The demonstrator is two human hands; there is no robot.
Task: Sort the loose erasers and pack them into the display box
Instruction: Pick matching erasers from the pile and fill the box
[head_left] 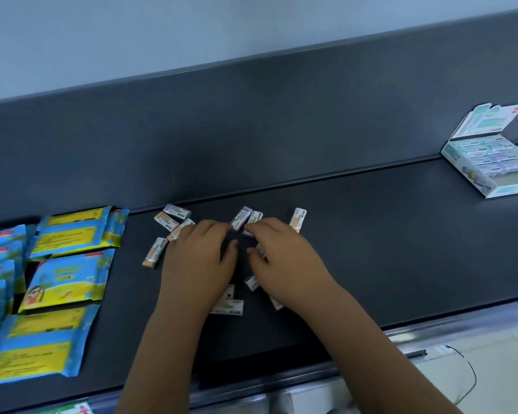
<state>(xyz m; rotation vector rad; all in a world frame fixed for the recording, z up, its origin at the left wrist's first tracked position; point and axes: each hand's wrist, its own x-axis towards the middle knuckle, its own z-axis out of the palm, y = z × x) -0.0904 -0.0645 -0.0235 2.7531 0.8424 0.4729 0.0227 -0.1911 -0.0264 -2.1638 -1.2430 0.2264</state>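
Dark shelf [371, 240], seen from the head camera. Mid-shelf: scatter of loose erasers [166, 221] in paper sleeves, orange and purple, lying at all angles. Left hand [198, 261]: hangs palm-down over the scatter, fingers bent, tips touching a purple-sleeved eraser [240, 218] at the far edge; cannot tell whether pinching or only touching. Right hand [284, 261]: palm-down just beside the left, fingers curled, tips on another eraser, more sleeve showing under the thumb (grip hidden by the knuckles, so cannot tell whether anything is held). Thumbs near each other, not touching. Left of the hands: a few orange erasers and one purple, one of them partly under the left knuckles. Right of the hands: single orange eraser [298, 219], alone. Near side: a few more, partly hidden beneath the wrists. Far right end of shelf: display box [467, 174], lid tilted up and back, rows of sleeved erasers inside; well apart from hands and loose pile. Far left: blue-and-yellow packets [69, 282], overlapping in rows. Lower right, beyond the shelf edge: thin black cable [474, 376] on pale floor.
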